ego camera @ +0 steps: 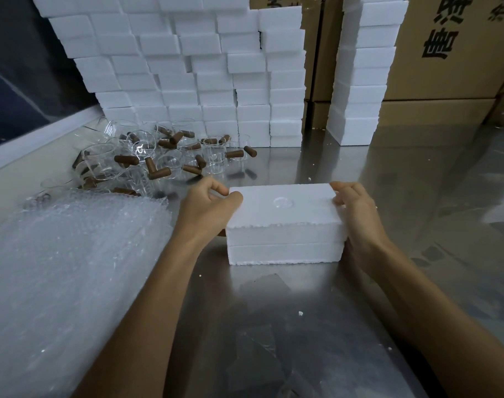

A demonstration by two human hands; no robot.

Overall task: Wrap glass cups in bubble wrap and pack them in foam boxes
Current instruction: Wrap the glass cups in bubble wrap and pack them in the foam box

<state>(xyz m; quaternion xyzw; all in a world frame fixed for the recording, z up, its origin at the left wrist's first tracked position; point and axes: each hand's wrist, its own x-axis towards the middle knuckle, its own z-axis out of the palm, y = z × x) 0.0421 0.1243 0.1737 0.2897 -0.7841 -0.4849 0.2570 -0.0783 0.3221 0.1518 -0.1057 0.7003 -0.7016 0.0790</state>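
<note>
The closed foam box (285, 225) hides whatever is inside. It sits on the steel table (403, 182) between both hands: left hand (207, 208) fingers curl over its left top edge, right hand (357, 216) fingers clamp its right end. The cardboard cartons (446, 53) show large black characters, cut off and sideways.

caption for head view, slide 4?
Both hands, left hand and right hand, grip a closed foam box on the steel table.
</note>
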